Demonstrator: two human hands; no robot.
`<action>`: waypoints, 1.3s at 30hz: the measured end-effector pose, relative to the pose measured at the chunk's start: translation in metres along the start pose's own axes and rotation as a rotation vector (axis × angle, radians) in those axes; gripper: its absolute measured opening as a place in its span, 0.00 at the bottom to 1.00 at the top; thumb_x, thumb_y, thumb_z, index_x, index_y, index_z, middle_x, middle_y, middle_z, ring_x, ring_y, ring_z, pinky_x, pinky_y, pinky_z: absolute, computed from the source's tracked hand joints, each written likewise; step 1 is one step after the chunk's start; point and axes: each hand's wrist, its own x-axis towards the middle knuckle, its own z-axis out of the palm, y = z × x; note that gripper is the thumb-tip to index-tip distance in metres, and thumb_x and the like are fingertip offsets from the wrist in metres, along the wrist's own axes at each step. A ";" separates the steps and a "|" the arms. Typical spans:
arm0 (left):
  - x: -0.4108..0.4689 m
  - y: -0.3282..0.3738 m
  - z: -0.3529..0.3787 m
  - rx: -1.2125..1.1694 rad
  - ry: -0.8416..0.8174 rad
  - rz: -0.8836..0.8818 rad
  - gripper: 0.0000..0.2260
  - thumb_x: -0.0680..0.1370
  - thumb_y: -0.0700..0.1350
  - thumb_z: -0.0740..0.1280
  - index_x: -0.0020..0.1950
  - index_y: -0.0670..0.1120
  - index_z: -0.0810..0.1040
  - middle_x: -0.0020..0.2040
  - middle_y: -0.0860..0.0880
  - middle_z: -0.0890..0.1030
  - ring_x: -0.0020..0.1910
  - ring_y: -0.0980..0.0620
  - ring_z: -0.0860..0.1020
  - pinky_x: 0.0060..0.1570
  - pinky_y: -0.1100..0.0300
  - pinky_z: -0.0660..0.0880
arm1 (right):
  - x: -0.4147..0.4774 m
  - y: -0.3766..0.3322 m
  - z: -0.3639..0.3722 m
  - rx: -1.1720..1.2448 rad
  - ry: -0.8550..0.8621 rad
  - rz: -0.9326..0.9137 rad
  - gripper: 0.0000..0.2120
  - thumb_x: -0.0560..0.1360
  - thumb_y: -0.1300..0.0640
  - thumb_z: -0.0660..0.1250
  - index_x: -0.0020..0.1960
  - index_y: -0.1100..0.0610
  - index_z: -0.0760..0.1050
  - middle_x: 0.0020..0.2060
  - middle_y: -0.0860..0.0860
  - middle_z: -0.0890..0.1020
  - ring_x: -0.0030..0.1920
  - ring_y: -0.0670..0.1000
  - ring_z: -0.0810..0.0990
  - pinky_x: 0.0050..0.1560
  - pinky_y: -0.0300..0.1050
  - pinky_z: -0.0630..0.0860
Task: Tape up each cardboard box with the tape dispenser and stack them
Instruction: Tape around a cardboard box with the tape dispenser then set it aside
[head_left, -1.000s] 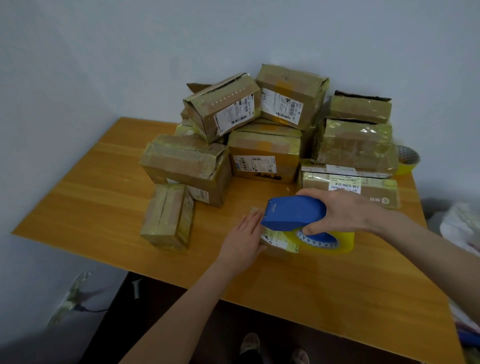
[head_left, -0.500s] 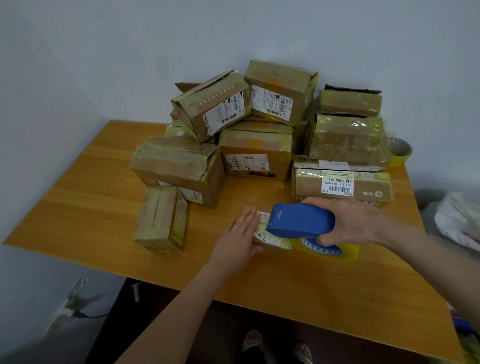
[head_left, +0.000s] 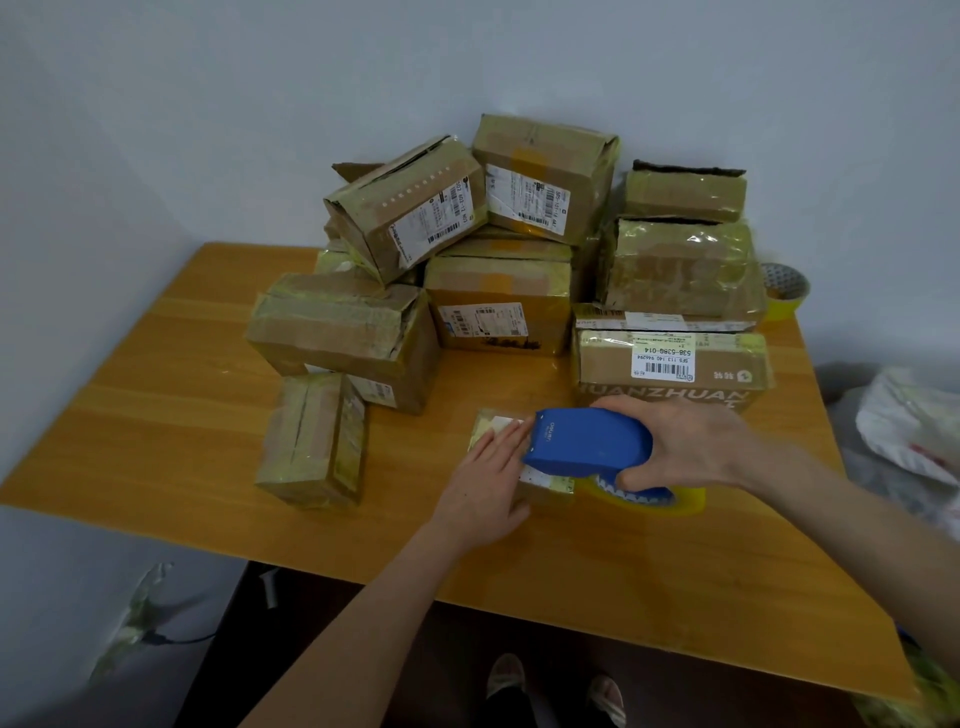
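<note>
Taping the small box (head_left: 548, 488); the pile of boxes (head_left: 498, 291) sits behind it.
Left grip (head_left: 485, 488) flat, straight-fingered, pressing the box; right grip (head_left: 685, 447) curled round the tape dispenser (head_left: 587, 441) over it. Next, likely: draw tape across, then stack.

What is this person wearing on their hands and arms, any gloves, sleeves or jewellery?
Nothing that shows. The left hand and right hand are bare: no gloves, rings or watch visible. The left forearm and right forearm are bare too; no sleeve reaches into view.
</note>
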 end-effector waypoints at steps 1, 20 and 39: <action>0.001 0.000 0.001 0.016 -0.006 -0.001 0.38 0.76 0.53 0.59 0.79 0.44 0.43 0.78 0.50 0.38 0.77 0.55 0.38 0.75 0.56 0.38 | -0.001 0.001 0.000 0.016 -0.005 0.001 0.38 0.68 0.36 0.67 0.73 0.35 0.53 0.49 0.42 0.75 0.47 0.49 0.75 0.45 0.47 0.79; 0.007 -0.008 -0.016 0.011 0.020 -0.028 0.28 0.82 0.56 0.49 0.78 0.49 0.42 0.78 0.52 0.42 0.76 0.56 0.38 0.73 0.57 0.37 | -0.005 0.012 0.033 0.054 -0.020 0.099 0.39 0.64 0.28 0.68 0.67 0.43 0.58 0.48 0.44 0.77 0.43 0.49 0.77 0.41 0.44 0.75; 0.003 -0.003 -0.002 0.097 -0.017 -0.024 0.37 0.78 0.60 0.57 0.78 0.51 0.39 0.77 0.53 0.37 0.77 0.53 0.37 0.73 0.54 0.33 | -0.014 0.056 0.040 0.127 -0.062 0.087 0.41 0.67 0.40 0.71 0.74 0.38 0.53 0.52 0.44 0.76 0.50 0.50 0.77 0.49 0.51 0.78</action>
